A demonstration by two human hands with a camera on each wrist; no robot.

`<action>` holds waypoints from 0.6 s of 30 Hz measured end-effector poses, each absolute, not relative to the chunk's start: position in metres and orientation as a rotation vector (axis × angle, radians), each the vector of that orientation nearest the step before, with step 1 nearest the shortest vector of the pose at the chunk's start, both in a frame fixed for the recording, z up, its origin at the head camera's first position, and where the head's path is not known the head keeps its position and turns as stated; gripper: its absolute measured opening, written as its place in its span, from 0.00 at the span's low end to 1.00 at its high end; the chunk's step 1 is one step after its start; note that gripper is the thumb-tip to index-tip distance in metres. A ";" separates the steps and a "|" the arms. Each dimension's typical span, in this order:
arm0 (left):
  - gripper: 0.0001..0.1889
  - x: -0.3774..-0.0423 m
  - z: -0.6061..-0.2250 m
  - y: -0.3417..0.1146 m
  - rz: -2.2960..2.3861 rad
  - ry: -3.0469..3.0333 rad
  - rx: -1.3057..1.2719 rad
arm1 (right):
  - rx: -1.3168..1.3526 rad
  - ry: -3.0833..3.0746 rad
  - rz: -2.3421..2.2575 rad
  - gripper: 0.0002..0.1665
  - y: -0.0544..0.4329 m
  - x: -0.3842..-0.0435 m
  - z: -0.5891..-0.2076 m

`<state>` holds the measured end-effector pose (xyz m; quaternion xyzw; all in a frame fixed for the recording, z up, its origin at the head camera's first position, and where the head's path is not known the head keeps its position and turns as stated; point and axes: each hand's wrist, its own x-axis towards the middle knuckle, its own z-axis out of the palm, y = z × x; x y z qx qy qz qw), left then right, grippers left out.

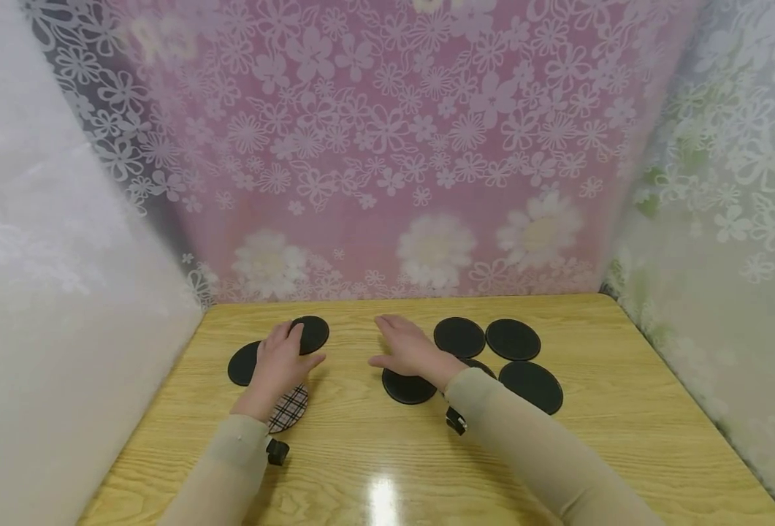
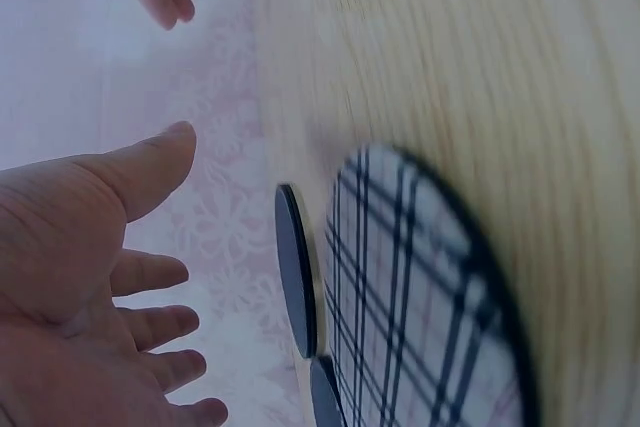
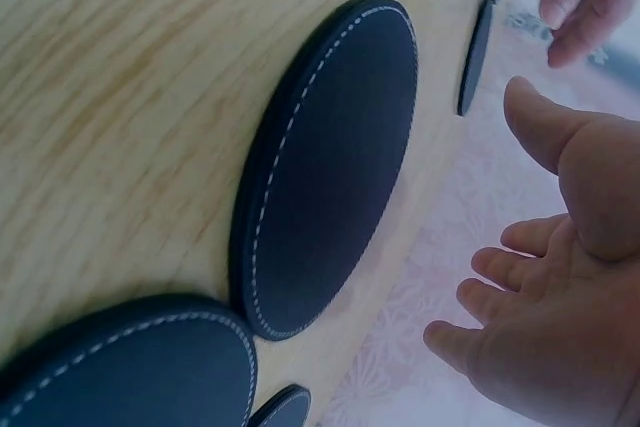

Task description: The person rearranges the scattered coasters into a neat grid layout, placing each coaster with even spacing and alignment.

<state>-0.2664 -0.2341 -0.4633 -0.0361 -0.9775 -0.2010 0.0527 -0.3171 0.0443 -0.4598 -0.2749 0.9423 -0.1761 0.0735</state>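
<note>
My left hand [image 1: 279,371], empty with fingers and thumb spread, hovers over a left-hand group of round coasters. Beneath its wrist lies a plaid coaster [image 1: 291,409], partly covered by the arm. A black coaster [image 1: 242,364] sits to its left, and another black coaster [image 1: 312,334] shows beyond the fingers. Also empty, my right hand [image 1: 412,351] is held with straight fingers above a black coaster [image 1: 407,389]. White stitching runs round that coaster's edge [image 3: 335,172] in the right wrist view. The left wrist view shows the plaid face [image 2: 410,297] close up, apart from the hand.
Several more black coasters lie at the right, such as the far right coaster [image 1: 513,340] and the near right coaster [image 1: 532,389]; one is partly hidden by my right forearm. Flowered sheets [image 1: 420,146] enclose the wooden table [image 1: 361,460] at the back and sides.
</note>
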 end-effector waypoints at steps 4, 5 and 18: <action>0.44 -0.274 -0.463 -0.242 -0.580 -3.005 -0.067 | -0.831 2.829 -0.501 0.54 0.033 -0.320 -0.461; 0.45 -0.276 -0.463 -0.244 -0.576 -3.015 -0.054 | -0.831 2.827 -0.501 0.55 0.031 -0.320 -0.461; 0.46 -0.297 -0.471 -0.263 -0.535 -3.118 -0.004 | -0.826 2.802 -0.502 0.56 -0.001 -0.328 -0.469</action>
